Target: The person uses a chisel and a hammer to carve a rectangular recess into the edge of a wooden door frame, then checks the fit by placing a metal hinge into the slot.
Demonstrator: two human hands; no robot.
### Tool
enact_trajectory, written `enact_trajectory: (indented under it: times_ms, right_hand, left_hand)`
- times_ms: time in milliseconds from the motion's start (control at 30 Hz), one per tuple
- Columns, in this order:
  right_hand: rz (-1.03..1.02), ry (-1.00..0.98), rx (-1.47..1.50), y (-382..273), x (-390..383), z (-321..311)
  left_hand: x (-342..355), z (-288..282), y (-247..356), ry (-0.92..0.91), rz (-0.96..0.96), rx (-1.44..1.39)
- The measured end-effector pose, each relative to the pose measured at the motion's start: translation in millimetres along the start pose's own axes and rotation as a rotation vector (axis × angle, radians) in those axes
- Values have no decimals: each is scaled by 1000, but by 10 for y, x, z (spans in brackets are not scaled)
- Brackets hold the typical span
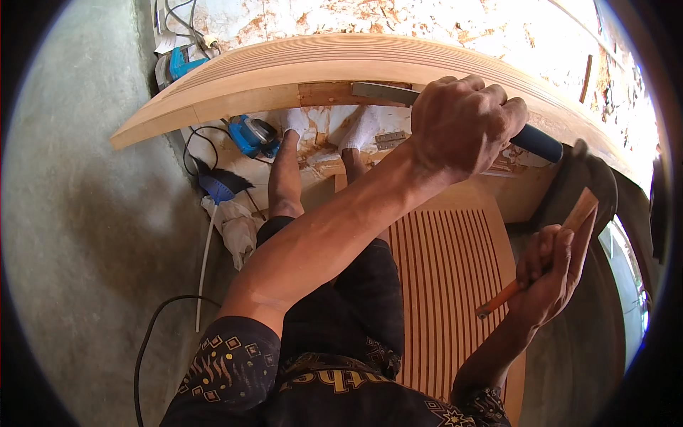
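Your left hand (466, 124) clenches a chisel (384, 92) at the edge of a wooden panel (249, 71).
Its closed fingers hide the mid-handle; whether the blade touches wood is unclear. Your left forearm (334, 220) slants up rightward. Your right hand (548, 267), fingers curled and partly hidden, holds an orange rod (504, 297) and a flat brown strip (581, 208), hard to identify.

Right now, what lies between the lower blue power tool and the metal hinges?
In the head view: the left foot and right foot, both white-socked, with wood shavings between them.
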State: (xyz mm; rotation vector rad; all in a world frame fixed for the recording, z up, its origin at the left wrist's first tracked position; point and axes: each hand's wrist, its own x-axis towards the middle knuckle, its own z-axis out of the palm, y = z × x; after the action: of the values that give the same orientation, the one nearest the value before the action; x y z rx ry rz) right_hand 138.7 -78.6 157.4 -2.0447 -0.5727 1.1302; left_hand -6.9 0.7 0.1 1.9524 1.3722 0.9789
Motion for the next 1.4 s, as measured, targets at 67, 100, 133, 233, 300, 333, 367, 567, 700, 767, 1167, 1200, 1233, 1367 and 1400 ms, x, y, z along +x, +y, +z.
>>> enact_trajectory:
  times_ms: [67,100,133,233,300,333,367,567,700,767,1167,1200,1233,1367,1400]
  right_hand:
    - [4,38,31,36,11,5]
    - [18,18,15,26,13,15]
    - [32,-1,-1,7,16,26]
    - [27,34,34,29,43,21]
    - [36,22,32,48,57,1]
    - [54,-17,4,56,58,-10]
    - [73,-56,-24,65,60,-15]
    - [43,-32,89,153,75,40]
    - [43,22,101,143,72,23]
    - [31,44,97,112,76,24]
    - [-60,108,73,-20,-2,18]
    - [-70,109,74,-24,-1,3]
    - [-79,111,74,-27,-1,-11]
    - [-95,137,81,-31,-15,-1]
    - [-93,140,87,-36,-34,15]
  left_hand:
    - [-4,21,6,8,2,-4]
    - [-2,18,-7,7,4,3]
    - [-3,14,-20,5,7,11]
    - [14,12,-22,17,22,20]
    - [19,6,-34,-72,-39,13]
    - [8,-11,-60,-168,-106,5]
    - [0,-29,-88,-264,-173,-2]
    - [-117,-83,-170,-52,28,28]
    - [-97,-92,-33,-123,-6,-9]
    - [-42,-89,16,-92,3,-33]
    - [-7,-116,16,-19,3,-116]
    - [0,-114,17,-16,11,-114]
    - [-2,-108,21,-17,16,-110]
    - [-25,-119,22,-24,24,-104]
    - [-21,-123,25,-25,26,-108]
